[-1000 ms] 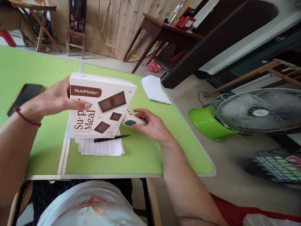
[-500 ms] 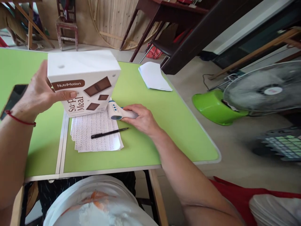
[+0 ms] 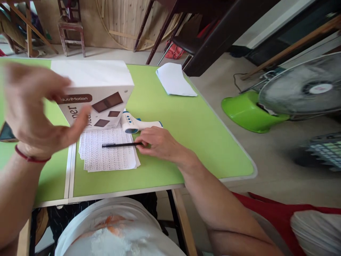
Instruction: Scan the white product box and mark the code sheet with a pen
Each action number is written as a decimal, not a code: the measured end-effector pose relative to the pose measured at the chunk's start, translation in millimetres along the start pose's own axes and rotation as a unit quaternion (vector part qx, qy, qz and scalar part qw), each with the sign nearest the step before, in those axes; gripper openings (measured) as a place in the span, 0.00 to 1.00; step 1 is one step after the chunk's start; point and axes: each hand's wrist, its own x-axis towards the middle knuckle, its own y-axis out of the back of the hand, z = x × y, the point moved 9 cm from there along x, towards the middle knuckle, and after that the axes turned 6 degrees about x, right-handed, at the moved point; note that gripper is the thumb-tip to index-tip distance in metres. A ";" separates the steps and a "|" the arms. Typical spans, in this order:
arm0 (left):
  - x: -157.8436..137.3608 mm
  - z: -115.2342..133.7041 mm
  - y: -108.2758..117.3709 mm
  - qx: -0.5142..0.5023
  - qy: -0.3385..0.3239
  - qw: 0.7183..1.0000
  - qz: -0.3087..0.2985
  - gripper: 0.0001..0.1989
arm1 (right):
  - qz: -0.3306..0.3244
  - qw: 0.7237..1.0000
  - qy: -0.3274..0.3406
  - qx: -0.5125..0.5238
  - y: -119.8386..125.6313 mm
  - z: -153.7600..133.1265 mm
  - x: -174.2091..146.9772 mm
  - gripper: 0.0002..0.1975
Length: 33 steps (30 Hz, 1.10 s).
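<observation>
A white NutriMotion box [image 3: 93, 74] with brown bar pictures stands on the green table, at the back edge of the written sheets. My left hand [image 3: 39, 110], blurred, hovers in front of its left side with thumb and fingers apart, holding nothing. Over the handwritten sheets [image 3: 106, 160] lies a black pen [image 3: 119, 144]. My right hand [image 3: 160, 144] pinches that pen's right end between thumb and fingers. Just beyond this hand, a white and blue infrared thermometer [image 3: 133, 122] rests on its side against the paper's top right corner, close to the box.
Blank white sheets [image 3: 174, 80] lie at the table's far right corner. A dark phone [image 3: 7, 133] sits at the left, partly behind my left hand. On the floor to the right are a green stool [image 3: 239, 110] and a fan [image 3: 306, 89].
My left hand has let go of the box and come toward me. My right hand has released the thermometer, moved nearer and taken hold of the pen's end.
</observation>
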 end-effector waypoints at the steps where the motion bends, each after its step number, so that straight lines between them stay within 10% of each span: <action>1: -3.5 15.4 -5.5 0.012 -0.031 0.999 -0.007 0.18 | 0.027 1.000 -0.006 0.003 6.6 1.6 -0.5 0.07; 4: -32.2 76.2 -60.6 0.089 -0.247 0.945 -0.196 0.12 | 0.154 0.986 -0.035 0.054 36.7 5.7 -5.3 0.04; 9: -74.9 87.0 -126.1 0.133 -0.258 0.848 -0.443 0.11 | 0.248 0.927 -0.129 0.249 52.5 10.8 -9.7 0.03; 17: -82.7 84.5 -134.5 0.142 -0.245 0.844 -0.455 0.15 | 0.169 0.869 -0.276 0.375 -8.1 13.6 -35.9 0.02; 33: -82.3 85.6 -135.0 0.153 -0.245 0.839 -0.461 0.15 | 0.180 0.944 -0.162 0.223 -9.9 -13.9 -44.2 0.09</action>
